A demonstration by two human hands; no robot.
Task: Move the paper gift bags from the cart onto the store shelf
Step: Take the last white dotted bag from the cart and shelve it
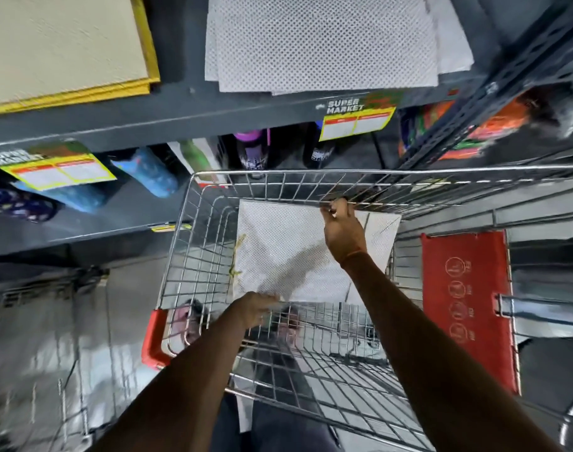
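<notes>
A flat white dotted paper gift bag point(278, 243) lies inside the wire cart point(193, 256), with a thin greenish handle cord on its left edge. My left hand point(254, 309) pinches the bag's near edge. My right hand point(342, 230) grips its far right corner, close to the cart's far rim. On the dark grey store shelf point(187, 106) above lies a stack of the same white dotted bags point(324, 44), and to its left a stack of beige bags with yellow edges point(63, 47).
Below the shelf's edge with yellow price tags point(356, 122) stand several bottles point(249, 148) and blue items. The cart's red child-seat flap point(467, 305) is at right, its red corner bumper point(154, 337) at left. A shelf upright point(493, 93) slants at right.
</notes>
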